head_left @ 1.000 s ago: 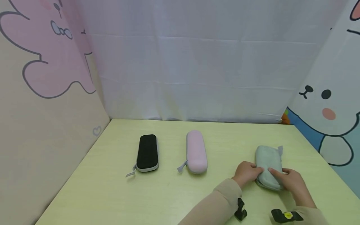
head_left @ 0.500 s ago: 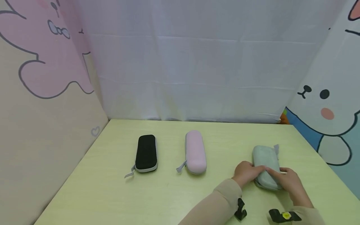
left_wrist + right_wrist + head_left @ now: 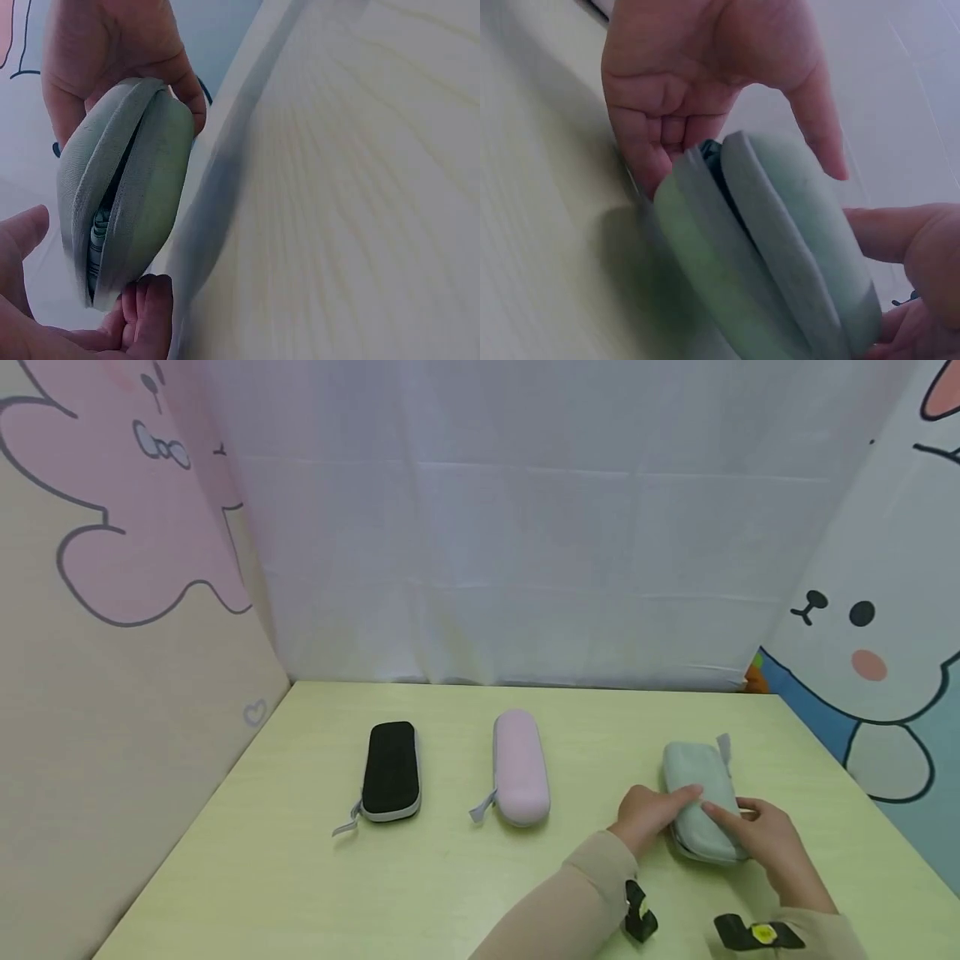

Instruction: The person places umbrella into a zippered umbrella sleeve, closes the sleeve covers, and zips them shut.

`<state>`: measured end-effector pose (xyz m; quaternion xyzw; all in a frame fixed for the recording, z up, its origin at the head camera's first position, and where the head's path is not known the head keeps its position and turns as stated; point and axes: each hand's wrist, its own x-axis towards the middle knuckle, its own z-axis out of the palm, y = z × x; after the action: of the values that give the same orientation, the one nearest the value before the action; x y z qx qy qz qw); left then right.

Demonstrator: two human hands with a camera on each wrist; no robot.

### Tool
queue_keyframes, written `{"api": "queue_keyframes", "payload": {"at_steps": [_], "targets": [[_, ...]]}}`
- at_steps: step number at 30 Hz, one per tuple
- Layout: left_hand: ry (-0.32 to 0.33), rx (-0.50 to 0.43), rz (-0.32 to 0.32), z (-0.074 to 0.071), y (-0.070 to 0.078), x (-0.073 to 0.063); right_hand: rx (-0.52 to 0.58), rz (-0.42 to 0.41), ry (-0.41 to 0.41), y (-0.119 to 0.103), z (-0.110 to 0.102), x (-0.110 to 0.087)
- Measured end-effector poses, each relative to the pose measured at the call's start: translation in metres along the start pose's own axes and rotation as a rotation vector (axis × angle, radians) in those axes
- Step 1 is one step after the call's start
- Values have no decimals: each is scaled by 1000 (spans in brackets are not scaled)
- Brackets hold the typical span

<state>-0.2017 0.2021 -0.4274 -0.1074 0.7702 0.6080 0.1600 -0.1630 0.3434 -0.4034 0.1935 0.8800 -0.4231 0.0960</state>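
Observation:
A pale green zip case is held by both hands at the right of the table. My left hand grips its left side, thumb over the top and fingers underneath. On the other side, my right hand grips it with the thumb laid on top. In the left wrist view the case is unzipped along its near end, and a dark green patterned item peeks out of the gap. A shadow runs beneath the case on the table. A grey pull tab sticks up at its far right corner.
A black case with a grey edge lies left on the light wooden table. Near the middle lies a pink case with a grey pull tab. A white cloth hangs behind, with cartoon-printed panels at both sides.
The green case has shifted a little left and away from me in both hands. My left thumb has moved slightly farther up its top. The black and pink cases stay in place.

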Motion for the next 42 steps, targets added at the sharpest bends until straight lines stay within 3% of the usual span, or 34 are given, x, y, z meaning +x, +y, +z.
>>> {"api": "queue_keyframes", "payload": {"at_steps": [6, 12, 15, 18, 22, 29, 33, 40, 42], "targets": [[31, -147, -2, -12, 1, 9, 95, -89, -20, -14, 11, -6], [-13, -252, -3, -28, 3, 11, 78, -145, -24, -27, 16, -6], [-17, -356, -1, -36, 7, 10, 135, -214, -33, -28, 16, -3], [-14, -440, 10, -42, 11, 10, 221, -274, 10, -28, 17, 3], [2, -453, 4, -46, 12, 10, 262, -339, 55, -31, 20, 14], [17, -467, -1, -50, 10, 9, 195, -415, 2, -38, 14, 26], [22, -464, 11, -53, 10, 9, 164, -396, 25, -40, 14, 29], [55, -448, 33, -57, 8, 9, 243, -307, 150, -45, 22, 29], [64, -448, 39, -59, 7, 9, 284, -338, 185, -32, 25, 48]]}}
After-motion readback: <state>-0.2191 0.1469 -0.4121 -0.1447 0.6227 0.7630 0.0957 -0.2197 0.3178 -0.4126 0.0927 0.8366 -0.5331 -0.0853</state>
